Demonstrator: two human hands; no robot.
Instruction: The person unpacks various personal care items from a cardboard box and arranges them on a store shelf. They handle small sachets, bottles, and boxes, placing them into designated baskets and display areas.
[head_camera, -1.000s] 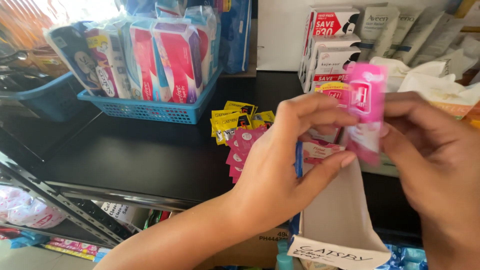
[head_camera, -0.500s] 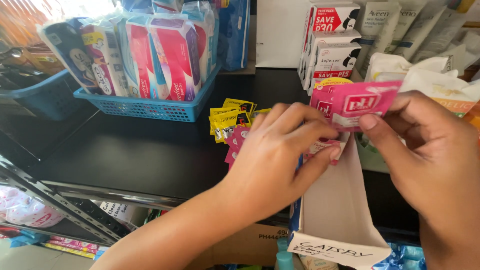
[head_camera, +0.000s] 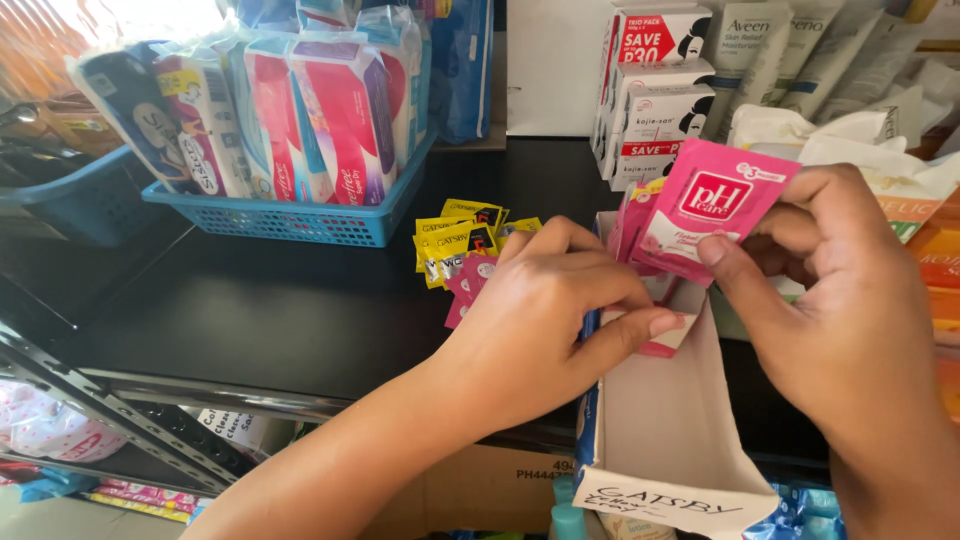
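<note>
The right hand (head_camera: 850, 300) pinched a pink sachet (head_camera: 712, 208) between thumb and fingers, holding it up at the right centre of the frame, just above the far end of a long white cardboard box (head_camera: 665, 430). The left hand (head_camera: 555, 310) lay at the centre of the frame, its fingers curled over the left edge of that box and closed on more pink sachets (head_camera: 655, 345) inside it; how many it gripped could not be told. The box ran from the middle of the frame down to the lower right, its near flap bearing handwriting.

Left of the left hand, on the black shelf (head_camera: 280, 300), lay a small heap of yellow sachets (head_camera: 460, 240) with a few loose pink sachets (head_camera: 468, 285) just below them, partly hidden by the knuckles. In the upper left stood a blue plastic basket (head_camera: 300, 222) packed with upright wrapped packs in red, white and blue. Stacked red-and-white soap boxes (head_camera: 655, 100) stood in the upper middle right, behind the raised sachet.
</note>
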